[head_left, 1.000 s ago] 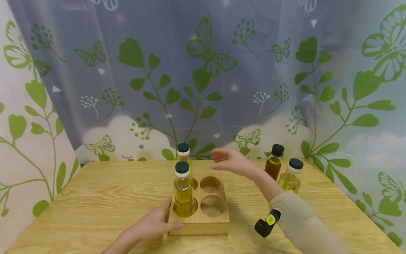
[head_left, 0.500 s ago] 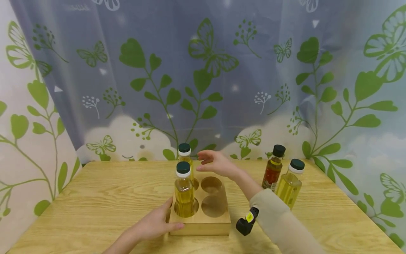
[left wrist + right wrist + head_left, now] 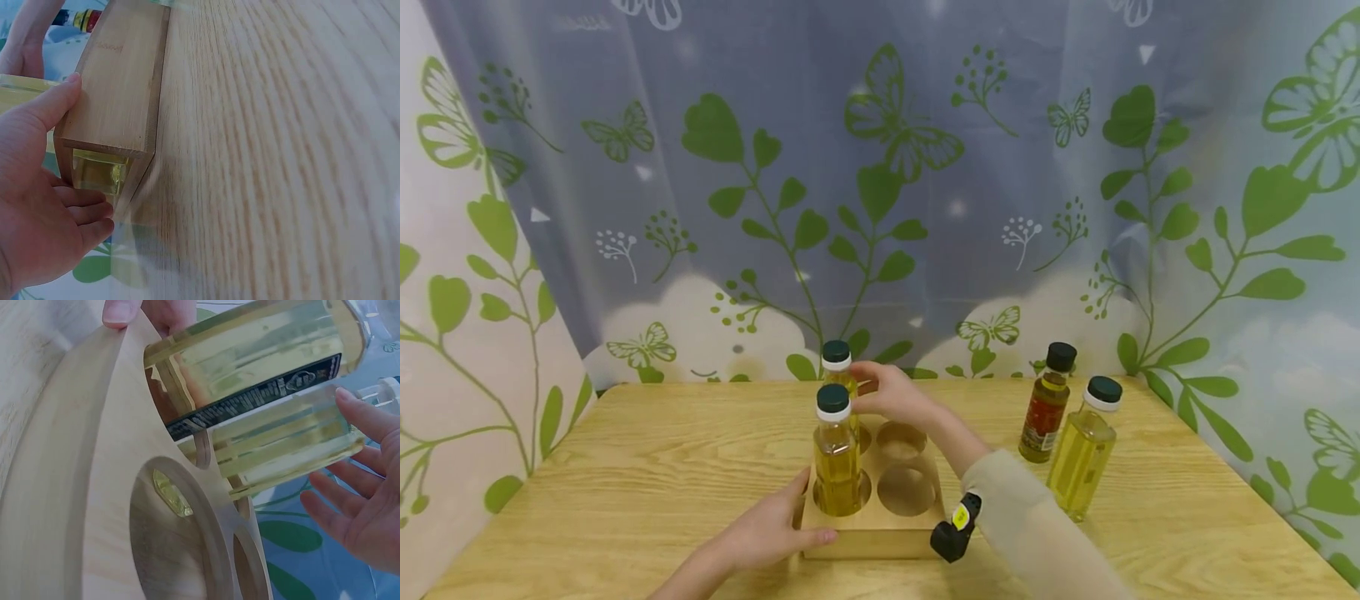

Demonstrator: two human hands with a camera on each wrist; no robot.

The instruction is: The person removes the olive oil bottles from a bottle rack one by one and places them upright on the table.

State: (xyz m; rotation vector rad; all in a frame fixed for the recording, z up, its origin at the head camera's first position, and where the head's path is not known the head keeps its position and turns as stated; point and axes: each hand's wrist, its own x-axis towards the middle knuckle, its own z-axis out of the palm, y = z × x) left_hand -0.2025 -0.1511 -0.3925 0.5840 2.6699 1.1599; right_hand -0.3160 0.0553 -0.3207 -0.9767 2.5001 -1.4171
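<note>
My left hand [image 3: 763,531] holds the near left corner of a wooden bottle rack [image 3: 880,543], thumb on its front and fingers at its left end. In the rack's near left hole stands an oil bottle [image 3: 837,467] with a dark green cap. Behind it, a similar oil bottle [image 3: 843,380] stands in the far left hole, partly hidden. My right hand [image 3: 891,395] is at that rear bottle's upper part. In the right wrist view its thumb lies against or very near the rear bottle [image 3: 287,447], with the fingers spread loosely; firm contact cannot be told.
Both right-hand holes [image 3: 906,489] of the rack hold nothing. On the table [image 3: 685,442] to the right stand a dark red-labelled bottle [image 3: 1045,417] with a black cap and a yellow oil bottle [image 3: 1082,458]. A patterned curtain [image 3: 760,208] hangs behind the table.
My right hand has moved left and slightly down, from above the far right hole to the rear bottle. The left hand keeps its place on the rack.
</note>
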